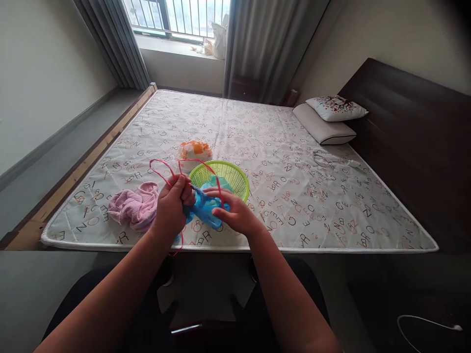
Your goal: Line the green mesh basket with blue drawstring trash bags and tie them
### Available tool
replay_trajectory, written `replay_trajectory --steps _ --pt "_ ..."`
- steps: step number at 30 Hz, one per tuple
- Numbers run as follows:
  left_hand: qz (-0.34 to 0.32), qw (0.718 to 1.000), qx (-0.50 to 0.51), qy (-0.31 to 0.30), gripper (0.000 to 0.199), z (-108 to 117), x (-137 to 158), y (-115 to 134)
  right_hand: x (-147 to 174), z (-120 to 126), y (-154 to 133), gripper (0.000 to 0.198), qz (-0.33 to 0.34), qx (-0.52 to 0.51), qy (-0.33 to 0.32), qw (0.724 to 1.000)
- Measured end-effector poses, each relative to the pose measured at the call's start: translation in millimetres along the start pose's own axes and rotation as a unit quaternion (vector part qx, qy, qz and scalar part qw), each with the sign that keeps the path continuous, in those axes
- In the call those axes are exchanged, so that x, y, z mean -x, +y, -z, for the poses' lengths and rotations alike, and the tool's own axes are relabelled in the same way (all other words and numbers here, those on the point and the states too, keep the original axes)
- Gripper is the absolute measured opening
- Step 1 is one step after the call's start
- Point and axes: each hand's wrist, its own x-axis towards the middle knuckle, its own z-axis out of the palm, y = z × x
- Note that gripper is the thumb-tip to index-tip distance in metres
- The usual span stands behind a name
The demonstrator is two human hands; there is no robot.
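Observation:
My left hand (172,198) is closed, its fingers wrapped round the gathered top of a blue plastic bag (206,211) and a thin red string (198,161). The string rises in loops above the left hand, runs over the fingers of my right hand (235,211), and also hangs below the bag. My right hand lies at the bag's right side, its thumb and fingers apart. Behind the hands stands a lime-green plastic basket (241,179) with lighter blue plastic (221,184) in it. A crumpled pink towel (134,206) lies beside the left hand.
An orange and white plastic package (195,149) sits behind the basket on the letter-printed mattress (294,196). Pillows (336,108) rest by the dark headboard (405,108). A pale cable (324,158) lies to the right. A wooden bed rail (84,152) runs along the left edge.

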Motion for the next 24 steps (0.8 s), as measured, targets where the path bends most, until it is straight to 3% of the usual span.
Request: replay_trajectory --steps 3,6,12,16,19,24 --pt "0.016 0.997 -0.072 -0.013 0.037 5 -1 -5 -1 1 -8 0.026 0.01 0.042 0.181 0.983" --pt "0.024 0.988 -0.141 -0.059 0.037 5 4 -9 -1 3 -23 0.032 0.003 0.089 0.262 0.961" --pt "0.0 0.935 -0.275 -0.223 0.041 -3 20 -16 2 0 -53 0.035 -0.003 0.197 0.224 0.955" --pt "-0.013 0.903 -0.313 -0.294 0.035 -7 26 -22 5 -2 -59 0.03 -0.028 0.173 0.181 0.968" --pt "-0.003 0.906 -0.309 -0.29 0.034 -7 28 -25 8 3 -59 0.034 -0.039 0.126 0.176 0.975" --pt "0.034 0.939 -0.25 -0.233 0.045 -6 24 -25 6 8 -53 0.032 0.03 0.037 0.167 0.985"
